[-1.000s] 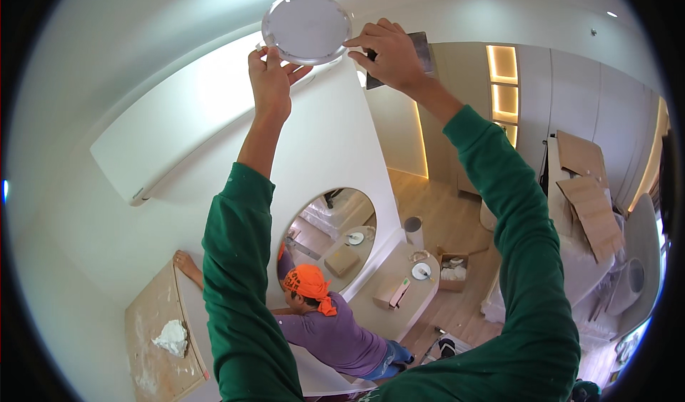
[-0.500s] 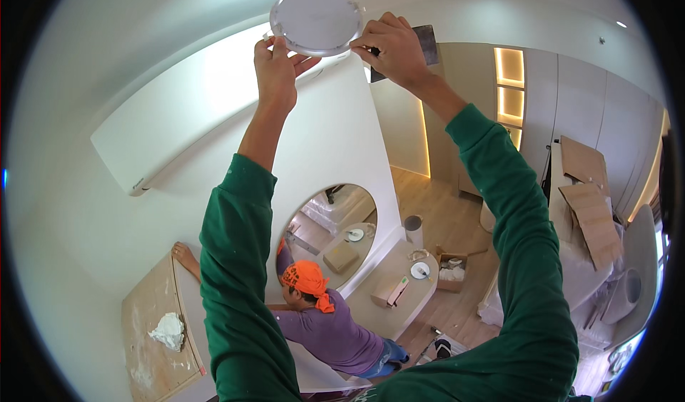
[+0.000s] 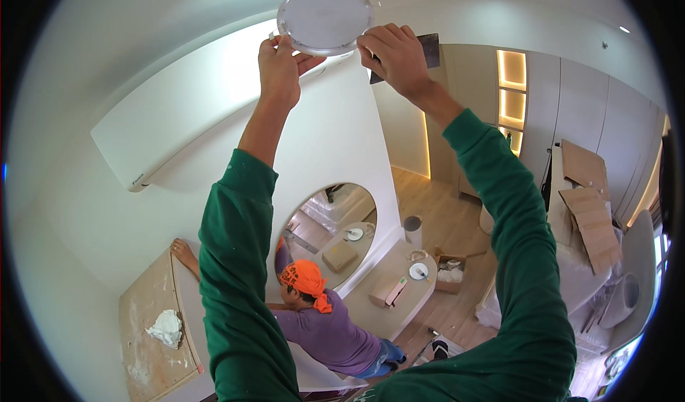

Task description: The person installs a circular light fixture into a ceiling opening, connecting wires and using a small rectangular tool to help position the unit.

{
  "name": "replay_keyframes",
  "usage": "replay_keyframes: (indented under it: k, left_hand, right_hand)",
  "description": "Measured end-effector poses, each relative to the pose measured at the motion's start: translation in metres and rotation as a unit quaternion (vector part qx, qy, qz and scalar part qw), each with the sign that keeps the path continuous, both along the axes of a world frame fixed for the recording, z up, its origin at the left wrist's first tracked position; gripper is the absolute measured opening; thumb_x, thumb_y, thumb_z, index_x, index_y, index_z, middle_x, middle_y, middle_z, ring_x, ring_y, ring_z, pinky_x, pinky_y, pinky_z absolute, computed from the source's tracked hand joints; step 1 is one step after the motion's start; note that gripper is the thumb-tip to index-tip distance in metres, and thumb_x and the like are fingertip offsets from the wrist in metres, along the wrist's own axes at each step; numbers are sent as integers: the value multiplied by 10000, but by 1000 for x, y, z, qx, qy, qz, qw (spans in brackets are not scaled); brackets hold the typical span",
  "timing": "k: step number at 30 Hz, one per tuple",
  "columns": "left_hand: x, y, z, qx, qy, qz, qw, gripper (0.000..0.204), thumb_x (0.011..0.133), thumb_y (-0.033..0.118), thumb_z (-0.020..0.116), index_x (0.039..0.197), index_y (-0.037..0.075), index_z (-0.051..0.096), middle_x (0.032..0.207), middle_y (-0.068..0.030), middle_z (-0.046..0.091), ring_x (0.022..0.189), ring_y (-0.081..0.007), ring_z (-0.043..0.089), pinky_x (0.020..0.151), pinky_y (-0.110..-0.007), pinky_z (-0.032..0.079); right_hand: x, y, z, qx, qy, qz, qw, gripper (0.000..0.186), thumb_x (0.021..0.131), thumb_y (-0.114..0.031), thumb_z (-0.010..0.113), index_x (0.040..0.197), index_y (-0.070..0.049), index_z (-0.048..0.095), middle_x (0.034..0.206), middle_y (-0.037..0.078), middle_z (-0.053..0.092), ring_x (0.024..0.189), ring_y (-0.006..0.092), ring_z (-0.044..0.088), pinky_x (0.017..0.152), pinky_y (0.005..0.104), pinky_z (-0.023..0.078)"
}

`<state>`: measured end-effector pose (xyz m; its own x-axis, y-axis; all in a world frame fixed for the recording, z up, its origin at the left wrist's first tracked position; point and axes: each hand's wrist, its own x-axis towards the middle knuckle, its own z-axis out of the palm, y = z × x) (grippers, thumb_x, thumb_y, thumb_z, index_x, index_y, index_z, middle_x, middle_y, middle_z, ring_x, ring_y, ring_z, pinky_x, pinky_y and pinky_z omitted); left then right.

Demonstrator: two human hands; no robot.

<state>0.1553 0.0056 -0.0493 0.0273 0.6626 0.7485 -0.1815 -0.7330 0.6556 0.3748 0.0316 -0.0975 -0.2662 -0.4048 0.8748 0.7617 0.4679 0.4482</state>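
Overhead, a round white ceiling light (image 3: 325, 17) with a pale rim hangs near the ceiling, and a thin wire shows at its top. My left hand (image 3: 280, 74) pinches the lower left of its rim between thumb and fingers, the other fingers reaching under it. At the lower right edge, my right hand (image 3: 396, 59) has its fingers curled in against the rim; its fingertips are partly hidden. Behind that hand shows a dark flat panel (image 3: 429, 49); I cannot tell whether the hand touches it.
A long white air conditioner (image 3: 185, 109) is on the wall. Below, a person in an orange headscarf (image 3: 305, 277) leans by a round mirror (image 3: 342, 213) and a rounded table (image 3: 407, 288). White lumpy material (image 3: 165, 328) lies on a board at left. Cardboard (image 3: 591, 224) tops wrapped furniture at right.
The ceiling light has shifted slightly right and up in view. My right hand's fingers have curled further in and sit a little lower. My left hand keeps its hold.
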Motion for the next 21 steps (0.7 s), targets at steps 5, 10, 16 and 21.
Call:
replay_keyframes:
  k: [5, 10, 16, 21]
  left_hand:
    - [1, -1, 1, 1, 1, -2, 1000, 357, 1085, 139, 354, 1323, -122, 298, 1221, -312, 535, 962, -402, 719, 838, -410, 673]
    - [3, -2, 2, -10, -12, -14, 1000, 348, 1085, 134, 351, 1310, -128, 308, 1205, -310, 547, 942, -401, 723, 820, -402, 677]
    - [13, -14, 1, -34, -5, 31, 999, 365, 1090, 117, 299, 1351, -137, 326, 1243, -290, 549, 1024, -375, 705, 928, -418, 644]
    - [9, 0, 2, -37, -54, -22, 998, 353, 1089, 130, 325, 1328, -129, 304, 1226, -306, 535, 970, -396, 718, 868, -416, 666]
  right_hand:
    - [-5, 3, -10, 49, 40, 13, 998, 221, 733, -62, 799, 894, -127, 662, 892, -32, 672, 765, 157, 618, 699, 313, 400]
    - [-11, 5, -12, 60, 77, 47, 994, 241, 713, -64, 804, 879, -142, 648, 874, -50, 662, 726, 138, 605, 689, 316, 380]
    - [-19, 6, -20, 34, 113, 60, 991, 218, 715, -64, 807, 849, -125, 647, 829, -36, 663, 687, 154, 597, 663, 324, 368]
    - [-23, -1, -27, -25, 79, 80, 993, 139, 790, -70, 778, 850, -102, 656, 863, -9, 680, 740, 177, 608, 686, 327, 406]
